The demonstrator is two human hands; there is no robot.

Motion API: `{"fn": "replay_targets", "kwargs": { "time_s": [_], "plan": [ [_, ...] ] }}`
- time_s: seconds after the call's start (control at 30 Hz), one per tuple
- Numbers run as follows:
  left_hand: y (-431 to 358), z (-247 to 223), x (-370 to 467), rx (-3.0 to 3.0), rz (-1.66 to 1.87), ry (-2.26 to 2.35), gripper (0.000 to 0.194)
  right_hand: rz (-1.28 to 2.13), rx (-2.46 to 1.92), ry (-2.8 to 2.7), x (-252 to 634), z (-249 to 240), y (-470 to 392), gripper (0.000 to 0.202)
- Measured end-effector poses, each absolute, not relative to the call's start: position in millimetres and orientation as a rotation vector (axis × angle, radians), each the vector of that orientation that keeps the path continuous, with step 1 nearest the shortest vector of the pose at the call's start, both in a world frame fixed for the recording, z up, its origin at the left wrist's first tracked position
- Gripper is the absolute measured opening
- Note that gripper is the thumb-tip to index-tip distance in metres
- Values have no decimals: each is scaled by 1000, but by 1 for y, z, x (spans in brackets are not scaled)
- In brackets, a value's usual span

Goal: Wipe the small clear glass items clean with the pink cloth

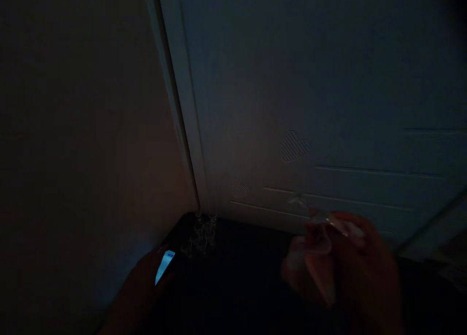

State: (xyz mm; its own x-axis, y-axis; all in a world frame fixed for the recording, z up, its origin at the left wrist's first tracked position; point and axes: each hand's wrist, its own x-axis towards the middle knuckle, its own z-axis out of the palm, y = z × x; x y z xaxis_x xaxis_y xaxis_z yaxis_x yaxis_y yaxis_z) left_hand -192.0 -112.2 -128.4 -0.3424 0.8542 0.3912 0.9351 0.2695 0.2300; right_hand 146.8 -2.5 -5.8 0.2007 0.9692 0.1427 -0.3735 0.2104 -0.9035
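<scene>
The scene is very dark. At the lower left, my left hand (pixel 136 286) is closed around a phone (pixel 165 266), whose lit bluish screen shows between the fingers. My right hand (pixel 372 272), at the lower right, grips a pale, crumpled cloth (pixel 319 267) with a pinkish tint. Something clear and shiny, perhaps a small glass, catches light at the top of the cloth; blur and darkness hide its shape. Several small clear glasses (pixel 202 242) stand grouped in the far left corner of the dark tabletop (pixel 241 276), beyond my left hand.
A plain wall (pixel 91 131) rises on the left. Behind the tabletop is a pale panel (pixel 255 106) with striped heart shapes (pixel 294 147) and raised horizontal lines. A dark vertical gap (pixel 175 92) runs between wall and panel. Indistinct items lie in shadow at the far right.
</scene>
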Motion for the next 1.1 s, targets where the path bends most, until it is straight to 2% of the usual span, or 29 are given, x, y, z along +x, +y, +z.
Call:
{"fn": "replay_targets", "kwargs": {
  "time_s": [0.07, 0.17, 0.27, 0.37, 0.67, 0.77, 0.83, 1.0, 1.1],
  "plan": [
    [-95, -102, -168, -1732, -717, -2310, 53, 1212, -785, -948, 148, -15, -3, 30],
    [-74, -51, -121, -1821, -1198, -2307, 54, 1314, -745, -1101, 147, -23, 0, 29],
    [-61, -6, -74, -1982, -1615, -2239, 54, 1216, -679, -1261, 141, -20, 0, 28],
    [-50, 18, -36, -1931, -2121, -2098, 56, 1094, -659, -1311, 135, -21, 0, 28],
    [-15, 11, 13, -1868, -3017, -2115, 35, 646, -657, -1436, 141, -22, 9, 16],
    [-11, 6, 17, -1832, -3139, -2091, 23, 410, -566, -1514, 142, -17, 15, 6],
    [-9, 4, 19, -1883, -3136, -2110, 20, 279, -540, -1517, 142, -14, 19, 11],
    [-7, -1, 19, -1840, -3245, -2111, 25, 134, -542, -1542, 146, -11, 24, 18],
    [-4, -5, 18, -1737, -3366, -2038, 35, 112, -563, -1540, 147, -13, 26, 18]
  ]
}}
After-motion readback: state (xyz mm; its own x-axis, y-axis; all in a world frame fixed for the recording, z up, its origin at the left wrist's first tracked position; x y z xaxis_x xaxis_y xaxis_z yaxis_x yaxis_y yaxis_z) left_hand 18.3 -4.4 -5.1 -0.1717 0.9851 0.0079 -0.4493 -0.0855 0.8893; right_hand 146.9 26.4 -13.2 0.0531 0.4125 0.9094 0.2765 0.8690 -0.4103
